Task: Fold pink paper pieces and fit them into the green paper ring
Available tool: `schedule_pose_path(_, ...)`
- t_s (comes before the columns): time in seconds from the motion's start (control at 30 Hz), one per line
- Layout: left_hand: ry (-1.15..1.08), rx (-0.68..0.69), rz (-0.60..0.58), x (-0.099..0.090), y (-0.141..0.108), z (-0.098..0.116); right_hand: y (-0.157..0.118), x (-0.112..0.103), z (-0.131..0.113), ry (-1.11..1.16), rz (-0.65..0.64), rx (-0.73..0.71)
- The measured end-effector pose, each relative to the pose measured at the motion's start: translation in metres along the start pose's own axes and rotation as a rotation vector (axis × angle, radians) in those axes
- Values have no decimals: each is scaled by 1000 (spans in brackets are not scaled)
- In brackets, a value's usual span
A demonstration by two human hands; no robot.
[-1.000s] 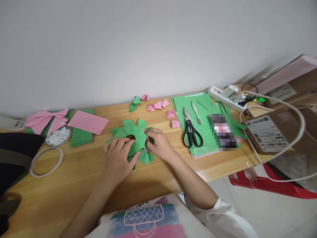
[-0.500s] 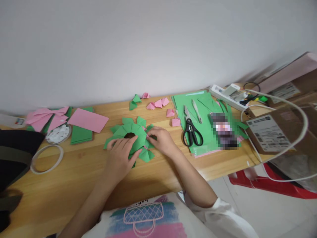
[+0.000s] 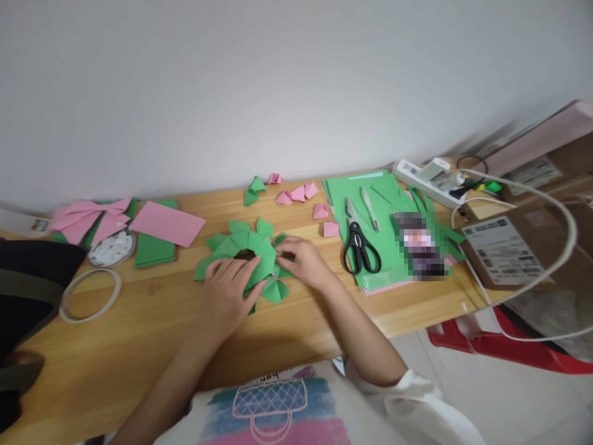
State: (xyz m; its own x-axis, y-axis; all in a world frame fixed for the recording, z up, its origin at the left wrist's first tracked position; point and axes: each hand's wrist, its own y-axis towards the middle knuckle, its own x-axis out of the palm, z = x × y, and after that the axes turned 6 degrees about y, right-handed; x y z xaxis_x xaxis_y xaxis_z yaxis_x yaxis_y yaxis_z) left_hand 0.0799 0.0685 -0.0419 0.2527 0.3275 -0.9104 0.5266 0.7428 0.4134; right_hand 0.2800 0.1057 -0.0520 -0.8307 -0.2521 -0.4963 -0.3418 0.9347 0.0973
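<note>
A ring of folded green paper (image 3: 264,262) with small pink bits at its right side lies on the wooden table. Across its lower left part rests my left hand (image 3: 229,287), fingers spread and pressing on the paper. My right hand (image 3: 303,262) pinches the ring's right edge between thumb and fingertips. Behind the ring are small folded pink pieces (image 3: 303,193) and folded green pieces (image 3: 254,190).
Black-handled scissors (image 3: 359,247), a white cutter (image 3: 369,207) and a phone lie on green sheets (image 3: 384,259). Pink paper (image 3: 169,224), a pink bow and a tape roll (image 3: 90,318) are left. A power strip (image 3: 426,183), cable and cardboard box (image 3: 546,241) stand right.
The camera view has shifted very slightly. Both hands keep nearly the same places on the green ring.
</note>
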Motion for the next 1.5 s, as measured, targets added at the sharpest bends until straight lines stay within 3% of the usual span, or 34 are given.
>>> schedule_pose_path(0.93, 1, 14, -94, 13, -2, -2, -1, 0, -3, -34, 0, 41)
schedule_pose_path(1.2, 71, -43, -161, -1, 19, 3, -1, -1, -4, -21, -4, 40)
schedule_pose_path(1.5, 124, -135, -217, 1, 36, 7, -1, 0, -3, -25, -8, 41)
